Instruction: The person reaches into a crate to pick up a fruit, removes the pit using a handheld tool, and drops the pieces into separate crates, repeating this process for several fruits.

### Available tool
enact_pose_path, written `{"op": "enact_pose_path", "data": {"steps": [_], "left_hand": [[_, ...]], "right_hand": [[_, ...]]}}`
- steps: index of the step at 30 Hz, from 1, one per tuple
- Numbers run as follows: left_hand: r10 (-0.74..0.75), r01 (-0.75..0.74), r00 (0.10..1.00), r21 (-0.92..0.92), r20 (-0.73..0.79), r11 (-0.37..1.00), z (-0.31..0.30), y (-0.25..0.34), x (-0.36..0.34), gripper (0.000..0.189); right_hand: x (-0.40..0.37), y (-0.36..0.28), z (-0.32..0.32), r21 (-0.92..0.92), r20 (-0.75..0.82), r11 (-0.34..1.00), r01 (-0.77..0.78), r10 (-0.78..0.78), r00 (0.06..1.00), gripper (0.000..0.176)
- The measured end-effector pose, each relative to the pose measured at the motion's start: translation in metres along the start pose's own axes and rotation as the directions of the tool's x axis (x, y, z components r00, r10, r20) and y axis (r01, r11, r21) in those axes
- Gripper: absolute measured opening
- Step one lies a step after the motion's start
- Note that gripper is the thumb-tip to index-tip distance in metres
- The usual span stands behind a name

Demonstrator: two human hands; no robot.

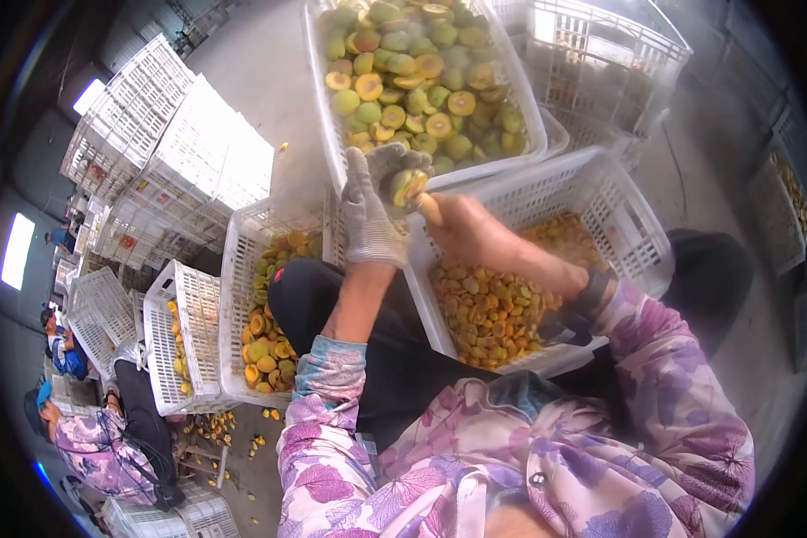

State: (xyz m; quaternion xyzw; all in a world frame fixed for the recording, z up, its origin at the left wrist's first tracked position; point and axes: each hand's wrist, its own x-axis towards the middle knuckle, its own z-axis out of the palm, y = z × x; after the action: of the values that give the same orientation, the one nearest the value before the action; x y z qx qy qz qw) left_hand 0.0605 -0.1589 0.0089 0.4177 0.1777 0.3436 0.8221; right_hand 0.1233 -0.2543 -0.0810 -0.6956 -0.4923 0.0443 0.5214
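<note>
My left hand [374, 202], in a grey knitted glove, is closed round a cut fruit [408, 187] with yellow-orange flesh. Bare and closed, my right hand [462, 229] grips a small tool with a yellowish handle [430, 210] close against that fruit; the tool's far end cannot be made out. Both hands are above the near edge of a white crate [531, 148] full of whole and halved green fruit. Below my right forearm, a second white crate [632, 220] between my legs holds many small orange-yellow pieces.
To the left stand a white crate of cut fruit [233, 314], another narrow crate [202, 336] and tall stacks of crates [211, 148]. More crates [601, 67] are at the upper right. Two people [99, 448] [63, 345] sit at the far left. Fruit scraps [211, 439] lie on the floor.
</note>
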Motion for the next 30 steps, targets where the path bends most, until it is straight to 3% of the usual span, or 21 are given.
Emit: {"op": "enact_pose_path", "data": {"steps": [3,4,5,7,9,10,11,13,16,17,18,19,21,22,23,25,26,27,28,29,30], "left_hand": [[-0.113,0.114,0.981,0.002,-0.156,0.993,-0.007,-0.013,0.004,0.054],[-0.081,0.091,0.994,0.149,-0.074,0.985,-0.016,-0.013,0.005,0.054],[-0.084,0.093,0.994,0.148,-0.067,0.985,-0.017,-0.01,0.003,0.054],[-0.238,0.236,0.971,0.121,0.002,0.964,-0.012,-0.003,-0.002,0.055],[-0.22,0.213,0.973,0.102,0.069,0.972,-0.015,-0.012,-0.001,0.054],[-0.088,0.064,0.992,0.233,0.095,0.97,-0.017,-0.017,-0.001,0.053],[0.043,-0.091,0.989,0.355,0.139,0.93,-0.02,-0.024,0.002,0.052],[0.044,-0.077,0.994,0.37,0.097,0.926,-0.03,-0.036,0.011,0.048],[0.001,-0.071,0.982,0.366,0.19,0.928,-0.018,-0.021,-0.005,0.048],[-0.127,0.073,0.967,0.237,0.22,0.969,-0.014,-0.017,-0.007,0.048],[-0.243,0.223,0.933,0.102,0.267,0.969,-0.012,-0.015,-0.006,0.049],[-0.246,0.228,0.931,0.096,0.268,0.969,-0.015,-0.017,-0.002,0.049],[-0.491,0.53,0.818,-0.058,0.301,0.846,-0.019,-0.015,0.01,0.049],[-0.429,0.411,0.892,0.142,0.139,0.9,-0.016,-0.013,0.004,0.05],[-0.425,0.407,0.895,0.144,0.137,0.902,-0.019,-0.013,0.005,0.05],[-0.366,0.343,0.931,0.317,0.014,0.884,-0.033,-0.014,0.012,0.051],[-0.194,0.144,0.98,0.5,0.049,0.854,-0.046,-0.009,0.02,0.054],[0.007,-0.042,0.998,0.633,0.058,0.773,-0.055,0.007,0.023,0.057],[0.223,-0.236,0.967,0.752,0.121,0.616,-0.069,0.022,0.03,0.058],[0.345,-0.248,0.937,0.807,0.058,0.536,-0.093,0.03,0.048,0.056],[0.266,-0.13,0.964,0.831,-0.023,0.541,-0.086,0.067,0.036,0.051]], "right_hand": [[-0.016,0.018,0.018,-0.02,-0.01,0.995,0.102,-0.103,0.995,0.012],[-0.01,-0.038,-0.017,0.138,0.385,0.861,-0.49,0.409,0.827,0.013],[-0.011,-0.039,-0.022,0.136,0.379,0.861,-0.491,0.412,0.828,0.013],[-0.013,-0.038,-0.033,0.307,0.637,0.713,-0.631,0.339,0.692,0.017],[-0.017,-0.029,-0.028,0.278,0.611,0.748,-0.603,0.346,0.712,0.017],[-0.019,-0.018,-0.021,0.088,0.423,0.952,-0.293,0.23,0.876,0.012],[-0.02,-0.013,-0.016,-0.178,0.268,0.984,0.028,0.021,0.963,0.015],[-0.021,-0.018,-0.019,-0.275,0.233,0.961,-0.007,0.074,0.97,0.016],[-0.022,-0.013,-0.024,-0.108,0.314,0.993,0.056,-0.019,0.949,0.017],[-0.026,-0.019,-0.035,0.282,0.549,0.889,-0.361,0.159,0.821,0.016],[-0.026,-0.024,-0.044,0.465,0.784,0.492,-0.736,0.158,0.6,0.016],[-0.029,-0.031,-0.044,0.46,0.785,0.491,-0.74,0.165,0.597,0.016],[-0.036,-0.046,-0.031,0.451,0.586,0.68,-0.578,0.263,0.766,0.017],[-0.043,-0.018,-0.007,0.116,0.22,0.993,-0.02,-0.006,0.976,0.022],[-0.049,-0.012,-0.005,0.119,0.22,0.993,-0.016,-0.011,0.975,0.022],[-0.061,0.002,-0.016,-0.352,0.12,0.905,0.238,-0.208,0.971,0.036],[-0.068,0.011,-0.021,-0.517,0.202,0.798,0.309,-0.237,0.95,0.052],[-0.076,0.022,-0.032,-0.577,0.448,0.758,0.304,-0.018,0.894,0.051],[-0.082,0.029,-0.048,-0.533,0.584,0.839,0.107,0.274,0.764,0.036],[-0.087,0.01,-0.074,-0.534,0.589,0.814,-0.228,0.552,0.591,0.019],[-0.109,0.065,-0.083,-0.353,0.683,0.93,0.101,0.182,0.707,0.018]]}}
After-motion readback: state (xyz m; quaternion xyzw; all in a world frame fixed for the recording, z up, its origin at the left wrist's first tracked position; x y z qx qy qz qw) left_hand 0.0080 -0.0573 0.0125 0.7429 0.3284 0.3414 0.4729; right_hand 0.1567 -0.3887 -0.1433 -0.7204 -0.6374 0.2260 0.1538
